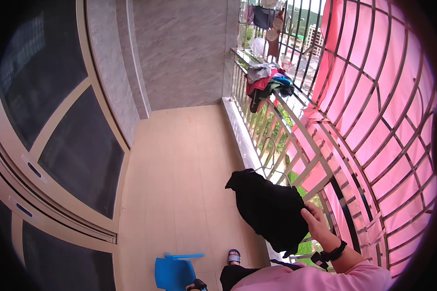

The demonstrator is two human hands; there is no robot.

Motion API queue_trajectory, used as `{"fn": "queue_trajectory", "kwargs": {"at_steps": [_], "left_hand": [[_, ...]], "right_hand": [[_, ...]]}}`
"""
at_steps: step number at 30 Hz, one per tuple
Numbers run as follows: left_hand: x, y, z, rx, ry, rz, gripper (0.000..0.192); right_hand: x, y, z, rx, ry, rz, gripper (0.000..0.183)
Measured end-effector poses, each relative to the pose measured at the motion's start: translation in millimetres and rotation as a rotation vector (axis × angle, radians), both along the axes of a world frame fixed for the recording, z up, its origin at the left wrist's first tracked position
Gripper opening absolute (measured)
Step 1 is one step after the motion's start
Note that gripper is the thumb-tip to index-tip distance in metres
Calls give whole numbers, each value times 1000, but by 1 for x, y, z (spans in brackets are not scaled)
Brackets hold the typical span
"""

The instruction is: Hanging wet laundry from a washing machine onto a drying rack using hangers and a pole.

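Note:
A black garment [267,209] hangs on a thin wire hanger [273,163], whose hook points away from me, beside the balcony railing. My right hand [315,220] grips the garment's right edge, thumb on top; a black strap is round that wrist. Only the left wrist, with a black band, shows at the bottom edge by a blue plastic chair [174,272]; my left hand itself is out of view. Farther along, a pile of folded clothes [266,80] in grey, red, blue and green lies over the metal railing.
The metal railing [295,116] and window bars with pink cloth [378,91] run along the right. Laundry [264,18] hangs at the far end. Sliding glass doors [82,152] stand left. Tiled floor [167,174] lies between, with my sandalled foot [234,256] on it.

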State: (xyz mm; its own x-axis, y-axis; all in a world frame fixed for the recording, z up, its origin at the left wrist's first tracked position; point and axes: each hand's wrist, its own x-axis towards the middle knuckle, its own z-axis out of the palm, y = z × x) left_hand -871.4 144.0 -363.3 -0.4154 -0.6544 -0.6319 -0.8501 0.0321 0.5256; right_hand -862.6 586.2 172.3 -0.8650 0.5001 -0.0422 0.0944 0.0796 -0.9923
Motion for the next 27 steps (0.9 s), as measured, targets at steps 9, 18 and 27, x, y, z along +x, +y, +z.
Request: {"fn": "queue_trajectory", "kwargs": {"at_steps": [9, 18, 27], "left_hand": [[-308, 64, 94, 161, 141, 242, 48], [-689, 163, 159, 491, 243, 563, 49], [-1049, 467, 334, 709, 608, -820, 39]], "right_hand": [[-320, 140, 6, 78, 129, 29, 23], [-574, 276, 51, -394, 322, -78, 26], [-765, 404, 98, -394, 591, -175, 33]]}}
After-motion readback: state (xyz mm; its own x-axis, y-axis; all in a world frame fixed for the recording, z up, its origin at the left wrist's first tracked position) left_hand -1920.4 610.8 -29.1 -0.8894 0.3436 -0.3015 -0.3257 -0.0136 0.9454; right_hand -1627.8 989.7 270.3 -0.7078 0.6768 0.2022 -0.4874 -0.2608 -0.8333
